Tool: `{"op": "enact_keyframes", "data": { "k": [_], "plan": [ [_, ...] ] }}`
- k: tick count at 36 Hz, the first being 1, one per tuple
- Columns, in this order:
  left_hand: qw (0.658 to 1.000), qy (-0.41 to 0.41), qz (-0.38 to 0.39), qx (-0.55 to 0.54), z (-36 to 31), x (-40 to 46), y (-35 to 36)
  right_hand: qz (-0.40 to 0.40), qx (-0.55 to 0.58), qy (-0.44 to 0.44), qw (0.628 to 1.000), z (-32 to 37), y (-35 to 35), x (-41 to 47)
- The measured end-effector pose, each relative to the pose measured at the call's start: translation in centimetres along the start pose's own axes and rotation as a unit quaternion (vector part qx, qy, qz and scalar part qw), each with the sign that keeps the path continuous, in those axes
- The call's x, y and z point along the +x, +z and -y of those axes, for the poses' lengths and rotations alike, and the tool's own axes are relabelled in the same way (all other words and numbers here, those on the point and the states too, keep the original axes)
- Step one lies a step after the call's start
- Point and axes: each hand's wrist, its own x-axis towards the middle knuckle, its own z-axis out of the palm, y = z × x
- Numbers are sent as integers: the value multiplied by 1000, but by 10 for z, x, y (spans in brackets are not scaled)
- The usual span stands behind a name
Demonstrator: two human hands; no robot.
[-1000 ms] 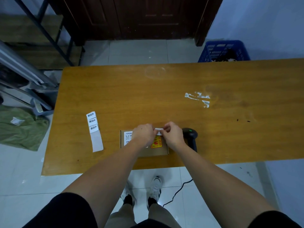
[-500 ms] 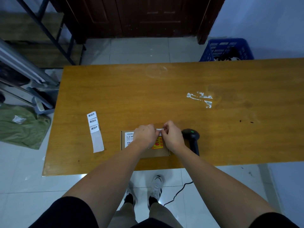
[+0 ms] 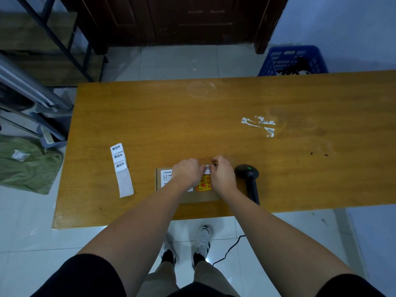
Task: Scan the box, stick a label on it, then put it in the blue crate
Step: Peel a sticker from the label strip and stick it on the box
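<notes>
A flat brown cardboard box (image 3: 201, 195) lies at the near edge of the wooden table (image 3: 214, 116), with a white printed sticker and an orange-red sticker on top. My left hand (image 3: 186, 171) and my right hand (image 3: 221, 175) meet over the box's far edge, both pinching a small white label (image 3: 206, 169) between their fingertips. Whether the label touches the box I cannot tell. The blue crate (image 3: 293, 61) stands on the floor beyond the table's far right.
A strip of white labels (image 3: 121, 168) lies on the table left of the box. A black barcode scanner (image 3: 248, 176) rests just right of my right hand, its cable dropping to the floor. Torn tape remnants (image 3: 260, 125) stick to the table. Metal shelving stands at left.
Both hands stay pinched on the label above the box; they have edged slightly toward the box's far edge. Nothing else has moved.
</notes>
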Motion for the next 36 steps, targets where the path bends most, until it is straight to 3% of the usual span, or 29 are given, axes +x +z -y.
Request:
{"op": "enact_keyframes", "data": {
  "k": [9,17,28,36],
  "plan": [
    [1000,-10,2,-2,-1,2,1,5,44,45,998,0,0,5],
    [997,64,17,36,10,-3,2,63,49,30,996,-6,-6,2],
    [987,119,-10,109,15,-19,6,42,90,68,993,-6,-6,-2],
    [988,42,-98,109,93,-49,-9,46,125,106,985,-22,-14,-25]
  ]
}}
